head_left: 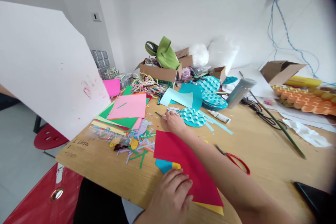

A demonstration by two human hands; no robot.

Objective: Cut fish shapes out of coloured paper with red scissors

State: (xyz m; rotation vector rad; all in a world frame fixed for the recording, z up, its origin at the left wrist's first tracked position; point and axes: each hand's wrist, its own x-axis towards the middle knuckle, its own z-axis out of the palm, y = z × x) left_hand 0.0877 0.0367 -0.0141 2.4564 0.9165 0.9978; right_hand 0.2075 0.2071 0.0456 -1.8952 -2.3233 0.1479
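Note:
At the bottom middle, my left hand (pixel 172 192) rests on a large red paper sheet (pixel 181 150), its fingers stretched out over the lower left edge. Blue paper (pixel 163 165) and yellow paper (pixel 210 208) stick out from under the red sheet. My right arm reaches across that sheet. Farther back, my right hand (pixel 175 123) has its fingers curled and closed at the end of a thin dark pen (pixel 159 114). Right beside the fingers lies a round turquoise piece with a scalloped paper pattern (pixel 193 117). A small white patterned item (pixel 173 110) is partly hidden behind the fingertips.
Red-handled scissors (pixel 235 159) lie to the right. Coloured sheets (pixel 131 106) and paper scraps (pixel 143 143) cover the left side. A glue bottle (pixel 219 116), a grey tumbler (pixel 240 92), a green stick (pixel 283 131) and a cardboard box (pixel 159 72) stand or lie farther back.

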